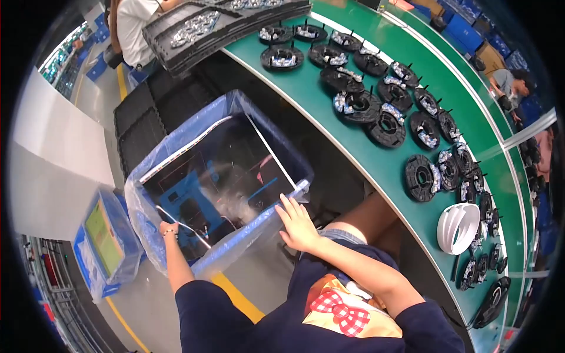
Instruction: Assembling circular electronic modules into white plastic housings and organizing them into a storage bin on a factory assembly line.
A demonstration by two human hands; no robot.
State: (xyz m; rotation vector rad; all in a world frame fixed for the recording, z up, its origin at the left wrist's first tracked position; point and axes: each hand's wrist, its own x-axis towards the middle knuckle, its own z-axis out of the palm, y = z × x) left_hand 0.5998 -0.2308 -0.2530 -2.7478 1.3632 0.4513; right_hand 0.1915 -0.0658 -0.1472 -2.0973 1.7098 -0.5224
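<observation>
A blue bin [297,156] lined with clear plastic film stands on the floor to the left of the workbench. Inside it lies a dark, glossy, reflective sheet [235,144] with white strips along some edges. My left hand [168,229] is closed at the bin's near left side, beside a thin white strip [187,226]. What its fingers grip is hidden. Over the near right rim, my right hand [299,226] rests with fingers stretched out, touching the film-covered edge and holding nothing.
The green workbench [376,156] curves along the right, carrying several black round parts [385,129] and white rings [458,228]. Black trays [220,35] of small parts stand at the back. Another blue bin [106,241] is at left, near a white pillar [65,135]. A person [132,32] sits behind.
</observation>
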